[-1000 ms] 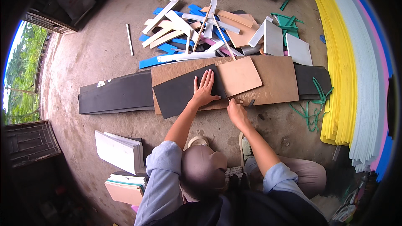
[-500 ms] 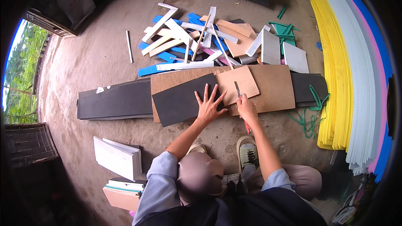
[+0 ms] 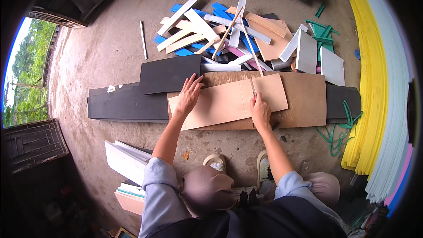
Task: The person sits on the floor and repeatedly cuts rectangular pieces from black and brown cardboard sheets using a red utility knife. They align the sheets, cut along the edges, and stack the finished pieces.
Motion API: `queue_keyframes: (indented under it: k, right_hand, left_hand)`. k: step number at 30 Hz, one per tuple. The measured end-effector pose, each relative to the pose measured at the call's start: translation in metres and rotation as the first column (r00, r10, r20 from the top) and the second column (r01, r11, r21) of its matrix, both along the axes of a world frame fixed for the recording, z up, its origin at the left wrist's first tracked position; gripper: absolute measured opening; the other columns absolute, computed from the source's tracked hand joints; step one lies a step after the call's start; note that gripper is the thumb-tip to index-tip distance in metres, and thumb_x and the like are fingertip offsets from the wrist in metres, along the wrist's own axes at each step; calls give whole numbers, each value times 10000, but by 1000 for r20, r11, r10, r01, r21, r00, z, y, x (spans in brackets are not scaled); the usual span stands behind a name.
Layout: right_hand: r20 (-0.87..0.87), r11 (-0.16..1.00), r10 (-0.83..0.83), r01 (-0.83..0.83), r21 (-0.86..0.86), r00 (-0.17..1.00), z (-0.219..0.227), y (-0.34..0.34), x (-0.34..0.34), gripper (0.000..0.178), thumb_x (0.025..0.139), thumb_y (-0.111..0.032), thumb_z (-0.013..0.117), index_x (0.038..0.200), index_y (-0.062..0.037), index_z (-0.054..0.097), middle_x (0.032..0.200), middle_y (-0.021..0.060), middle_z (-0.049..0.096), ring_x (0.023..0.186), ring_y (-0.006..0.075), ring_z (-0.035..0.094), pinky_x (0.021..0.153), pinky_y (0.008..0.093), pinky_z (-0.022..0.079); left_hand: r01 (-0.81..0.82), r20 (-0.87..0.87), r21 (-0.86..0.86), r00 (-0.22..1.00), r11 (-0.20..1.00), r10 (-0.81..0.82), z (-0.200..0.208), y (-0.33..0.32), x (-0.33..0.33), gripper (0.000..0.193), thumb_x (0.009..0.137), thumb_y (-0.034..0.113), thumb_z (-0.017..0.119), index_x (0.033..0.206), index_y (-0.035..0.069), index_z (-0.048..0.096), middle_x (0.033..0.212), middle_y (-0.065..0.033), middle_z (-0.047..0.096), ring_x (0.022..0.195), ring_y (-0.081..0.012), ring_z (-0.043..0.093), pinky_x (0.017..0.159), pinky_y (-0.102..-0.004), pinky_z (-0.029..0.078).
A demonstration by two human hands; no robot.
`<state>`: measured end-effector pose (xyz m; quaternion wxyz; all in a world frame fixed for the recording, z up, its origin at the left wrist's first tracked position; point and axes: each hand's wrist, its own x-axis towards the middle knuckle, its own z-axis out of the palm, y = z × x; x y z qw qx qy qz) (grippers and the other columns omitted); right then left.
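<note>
My right hand is closed around a cutter knife, its blade pointing away from me over a beige foam sheet. A thin line crosses that sheet just left of the blade. The sheet lies slanted on a brown board. My left hand has its fingers stretched out, the tips at the lower right corner of a black foam sheet. That black sheet lies up and to the left, overlapping the board's far left corner. Most of the knife's handle is hidden in my right hand.
Long dark sheets lie under the board. Beyond it is a heap of coloured foam offcuts. Yellow sheets stand stacked at the right, near green strips. White panels stand at the near left.
The black sheet has moved off the beige sheet, up and to the left, along with my left hand, uncovering the beige sheet's left part. My right hand still holds the knife.
</note>
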<state>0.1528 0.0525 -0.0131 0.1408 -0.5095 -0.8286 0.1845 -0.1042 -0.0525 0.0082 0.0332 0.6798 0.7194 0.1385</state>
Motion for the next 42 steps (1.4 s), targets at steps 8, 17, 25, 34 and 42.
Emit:
queue_keyframes:
  k: [8,17,25,34,42]
  right_hand:
    - [45,1000,-6,7,-27,999,2,3,2,144,849,-185,453,903,-53,434,521,163,553,488,339,571,427,431,447]
    - [-116,975,-11,-15,-223,993,30,-13,14,192,866,-231,432,863,-40,457,649,214,578,633,401,566,546,492,436]
    - [-298,1000,-6,5,-5,954,78,-16,39,244,885,-249,409,818,-28,489,674,204,584,615,385,572,512,468,454]
    - [-232,998,10,3,56,973,118,-33,78,273,882,-274,397,838,-24,496,662,207,593,615,379,586,526,458,472]
    - [-46,993,54,-58,-102,997,123,-68,87,260,883,-267,378,861,-24,468,643,232,579,643,392,586,575,489,468]
  left_hand:
    - [-36,138,6,990,999,35,8,35,61,670,684,362,658,1231,99,374,1178,-76,438,1144,-235,371,1020,-453,167]
    - [-95,88,-234,989,968,118,15,22,87,733,504,378,780,1105,68,499,1020,-121,443,1001,-297,386,871,-391,378]
    - [43,373,-103,928,994,-1,97,13,125,206,791,120,503,974,45,445,800,-146,589,756,-353,588,626,-415,473]
    - [125,-236,24,965,992,-116,133,26,171,176,756,76,511,925,28,516,813,-125,575,696,-269,621,527,-353,503]
    - [-100,-39,235,993,967,112,70,3,192,248,757,99,503,1003,86,533,879,-68,548,883,-227,520,811,-366,381]
